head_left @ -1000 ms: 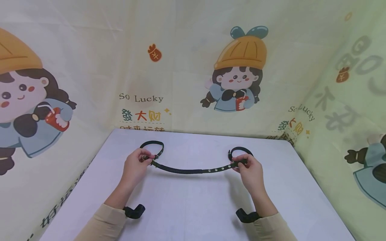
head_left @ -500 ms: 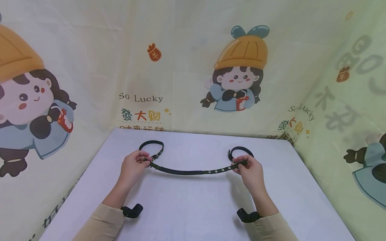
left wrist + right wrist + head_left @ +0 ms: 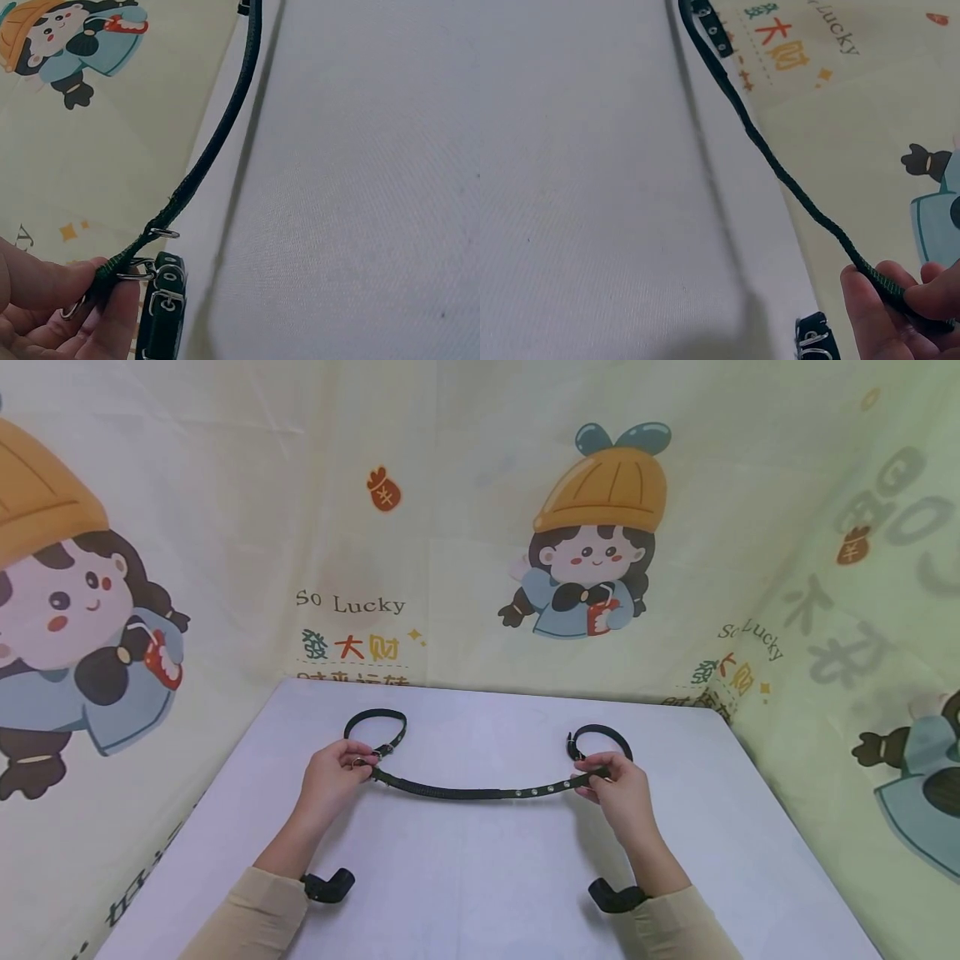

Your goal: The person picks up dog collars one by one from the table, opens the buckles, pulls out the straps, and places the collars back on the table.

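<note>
A dark green-black strap with metal eyelets sags between my two hands, held above the table, its shadow below. My left hand pinches its left end between thumb and fingers; a metal ring shows at the fingertips. Beside that hand a buckled loop hangs off the strap, its silver buckle showing in the left wrist view. The right end is pinched by my right hand, which hides part of it. A second buckled loop curves behind those fingers, partly covered by them.
The table is covered in white cloth. Behind and on both sides rise cream curtains printed with cartoon figures and lettering. A black camera mount sits at each wrist.
My left hand has shifted slightly left and down with its end of the strap. The right fingers have changed their hold a little, and the strap's right end has dipped slightly.
</note>
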`<state>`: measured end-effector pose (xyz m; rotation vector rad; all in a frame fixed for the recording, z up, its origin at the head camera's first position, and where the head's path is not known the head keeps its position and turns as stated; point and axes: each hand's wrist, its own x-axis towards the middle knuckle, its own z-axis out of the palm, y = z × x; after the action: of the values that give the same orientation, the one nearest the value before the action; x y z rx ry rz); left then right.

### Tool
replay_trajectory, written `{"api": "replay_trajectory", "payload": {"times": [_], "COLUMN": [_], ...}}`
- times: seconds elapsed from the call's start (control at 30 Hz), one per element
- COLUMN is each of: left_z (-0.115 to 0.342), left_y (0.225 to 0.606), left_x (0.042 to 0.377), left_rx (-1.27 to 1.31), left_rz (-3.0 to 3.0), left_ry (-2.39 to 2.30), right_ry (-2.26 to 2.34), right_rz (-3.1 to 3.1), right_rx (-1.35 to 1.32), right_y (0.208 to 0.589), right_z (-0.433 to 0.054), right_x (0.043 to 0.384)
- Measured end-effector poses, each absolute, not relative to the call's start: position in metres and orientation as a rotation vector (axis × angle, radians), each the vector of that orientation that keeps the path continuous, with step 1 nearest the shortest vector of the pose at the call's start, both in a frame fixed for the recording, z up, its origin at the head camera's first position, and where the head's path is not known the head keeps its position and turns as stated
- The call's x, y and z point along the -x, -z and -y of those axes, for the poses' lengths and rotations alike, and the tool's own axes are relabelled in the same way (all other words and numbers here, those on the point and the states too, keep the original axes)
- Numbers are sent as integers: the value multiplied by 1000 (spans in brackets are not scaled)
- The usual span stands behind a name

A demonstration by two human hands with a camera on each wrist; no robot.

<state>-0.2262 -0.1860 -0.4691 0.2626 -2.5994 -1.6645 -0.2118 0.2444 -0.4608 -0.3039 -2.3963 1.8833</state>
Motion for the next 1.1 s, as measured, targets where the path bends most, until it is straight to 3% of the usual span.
{"api": "replay_trajectory", "payload": {"times": [1.1], "left_z": [188], "left_y": [481], "left_x": [223], "left_rx": [-310], "left_rz": [2706], "left_ry": [1665], "right_ry": [-1940], "right_rz": [2460], "right_rx": [373], "right_y": [482], "right_z": [-252], "right_x": [213]}}
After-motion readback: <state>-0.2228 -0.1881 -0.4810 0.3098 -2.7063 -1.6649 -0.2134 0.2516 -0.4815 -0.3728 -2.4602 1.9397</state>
